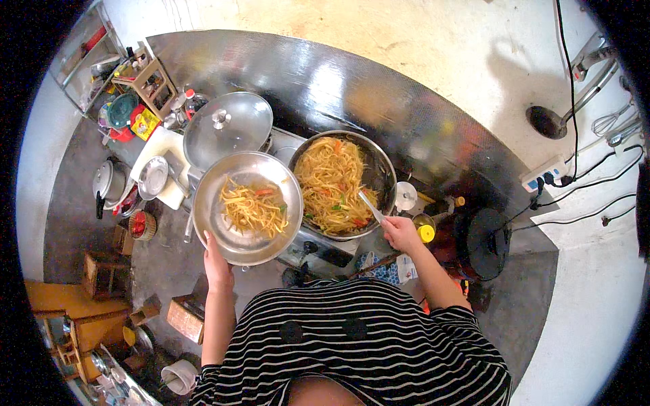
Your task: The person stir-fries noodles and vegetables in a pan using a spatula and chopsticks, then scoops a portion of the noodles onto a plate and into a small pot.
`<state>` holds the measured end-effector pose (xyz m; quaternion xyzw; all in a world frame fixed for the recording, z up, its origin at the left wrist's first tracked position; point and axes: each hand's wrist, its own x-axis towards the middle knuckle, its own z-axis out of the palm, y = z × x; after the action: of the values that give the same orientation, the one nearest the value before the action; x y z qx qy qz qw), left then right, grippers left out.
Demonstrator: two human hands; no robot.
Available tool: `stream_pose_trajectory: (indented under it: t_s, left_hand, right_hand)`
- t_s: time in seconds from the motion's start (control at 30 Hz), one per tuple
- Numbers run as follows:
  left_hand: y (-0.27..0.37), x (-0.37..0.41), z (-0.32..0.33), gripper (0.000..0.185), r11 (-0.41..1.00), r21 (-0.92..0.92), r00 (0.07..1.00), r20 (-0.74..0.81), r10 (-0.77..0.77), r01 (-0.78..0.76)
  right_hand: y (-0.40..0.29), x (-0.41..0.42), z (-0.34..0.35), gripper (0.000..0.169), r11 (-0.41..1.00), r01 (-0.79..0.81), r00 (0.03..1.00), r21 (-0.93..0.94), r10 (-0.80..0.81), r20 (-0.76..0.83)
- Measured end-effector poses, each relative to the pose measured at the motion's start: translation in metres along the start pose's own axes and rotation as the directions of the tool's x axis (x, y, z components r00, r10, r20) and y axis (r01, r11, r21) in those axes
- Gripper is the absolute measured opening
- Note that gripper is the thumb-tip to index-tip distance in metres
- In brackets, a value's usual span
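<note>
My left hand grips the near left rim of a wide stainless steel dish. A small heap of noodles with orange and green shreds lies in that dish. Just right of it, a deep frying pan on the stove holds a much larger mass of noodles with vegetable pieces. My right hand is closed around the handle of a metal utensil. Its far end reaches into the noodles at the pan's right side and is hidden there.
Behind the dish rests a large domed lid. Leftward are a white cutting board with a cleaver and a small metal bowl. A dark lidded pot stands right, near hanging cables and a yellow-capped container.
</note>
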<state>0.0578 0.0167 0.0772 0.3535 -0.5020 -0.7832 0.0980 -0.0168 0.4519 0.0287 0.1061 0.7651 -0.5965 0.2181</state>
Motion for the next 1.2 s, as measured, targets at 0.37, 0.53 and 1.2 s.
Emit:
stream_pose_trajectory:
  t_s: [0.37, 0.53, 1.2]
  left_hand:
    - [-0.005, -0.002, 0.009, 0.073, 0.992, 0.114, 0.999, 0.014, -0.048, 0.046]
    - [-0.011, 0.002, 0.012, 0.071, 0.992, 0.122, 1.000, 0.010, -0.029, 0.027]
    - [-0.019, 0.028, 0.033, 0.074, 0.949, 0.306, 0.990, 0.089, -0.113, 0.081]
  right_hand:
    - [0.018, -0.024, -0.009, 0.024, 0.992, -0.026, 1.000, 0.121, 0.027, -0.009]
    - [0.023, -0.024, -0.013, 0.024, 0.993, 0.026, 1.000, 0.113, -0.024, -0.014]
    - [-0.062, -0.068, -0.034, 0.024, 0.993, -0.052, 0.998, 0.102, 0.054, -0.015]
